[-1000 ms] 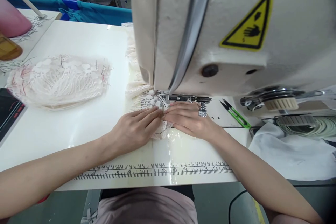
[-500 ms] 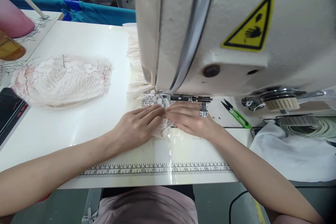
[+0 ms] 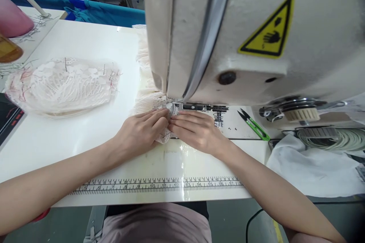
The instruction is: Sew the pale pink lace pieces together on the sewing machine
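Observation:
A piece of white lace fabric (image 3: 164, 137) lies under the presser foot of the sewing machine (image 3: 178, 107), its near end showing between my hands. My left hand (image 3: 144, 129) is closed on the lace just left of the foot, fingers bent and thumb side against the cloth. From the right, my right hand (image 3: 196, 131) meets it, fingers together and tips pressed on the same lace, right in front of the foot. The fingertips of both hands nearly touch. Gathered pale fabric (image 3: 144, 60) runs back behind the machine head on its left side.
Left on the table lies a lace piece (image 3: 64, 85) with loose thread ends, beside a dark phone-like device (image 3: 8, 117). Green thread snips (image 3: 255, 126) lie right of the foot, near white cloth (image 3: 308, 167). A ruler strip (image 3: 159, 186) runs along the front edge.
Both hands have shifted slightly left with the lace at the presser foot. My right fingers are more bent, and less of the lace's near end shows. The view has also shifted a little.

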### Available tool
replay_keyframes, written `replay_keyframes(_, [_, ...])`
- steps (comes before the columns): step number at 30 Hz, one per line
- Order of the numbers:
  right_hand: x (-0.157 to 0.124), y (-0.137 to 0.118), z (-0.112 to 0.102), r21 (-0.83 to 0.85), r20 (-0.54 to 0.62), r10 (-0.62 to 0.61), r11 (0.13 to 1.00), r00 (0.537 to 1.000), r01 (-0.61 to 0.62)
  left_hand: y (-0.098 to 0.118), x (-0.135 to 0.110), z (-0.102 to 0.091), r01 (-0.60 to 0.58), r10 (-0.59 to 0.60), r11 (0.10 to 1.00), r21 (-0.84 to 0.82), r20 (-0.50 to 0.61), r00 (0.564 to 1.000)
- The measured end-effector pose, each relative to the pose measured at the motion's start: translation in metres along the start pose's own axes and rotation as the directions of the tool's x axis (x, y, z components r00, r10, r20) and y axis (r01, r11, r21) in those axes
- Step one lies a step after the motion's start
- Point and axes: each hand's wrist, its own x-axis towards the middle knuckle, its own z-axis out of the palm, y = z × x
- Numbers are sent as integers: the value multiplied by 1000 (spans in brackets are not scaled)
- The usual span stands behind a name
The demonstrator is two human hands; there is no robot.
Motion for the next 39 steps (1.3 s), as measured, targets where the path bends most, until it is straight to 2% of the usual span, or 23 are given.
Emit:
replay_keyframes(10, [-2, 2, 0, -6, 69, 78, 997, 995, -78, 0, 1, 2, 1, -2, 999, 51, 26, 1000])
replay_keyframes(17, [1, 6, -4, -9, 21, 75, 997, 997, -75, 1, 0, 4, 17, -20, 999, 48, 50, 999])
replay_keyframes(22, [-2, 9, -5, -2, 22, 76, 997, 997, -76, 0, -3, 7, -14, 12, 999, 48, 45, 999])
replay_keyframes(30, [-4, 14, -7, 68, 66, 178, 981, 982, -182, -2, -3, 8, -60, 55, 994, 87, 63, 997])
replay_keyframes(34, [-1, 12, -16, -8, 105, 197, 980, 975, -197, -1, -3, 8, -60, 54, 995, 82, 72, 996])
replay_keyframes(39, [-2, 12, -17, -42, 82, 202, 979, 976, -199, -2, -3, 10, -31, 28, 999, 43, 87, 996])
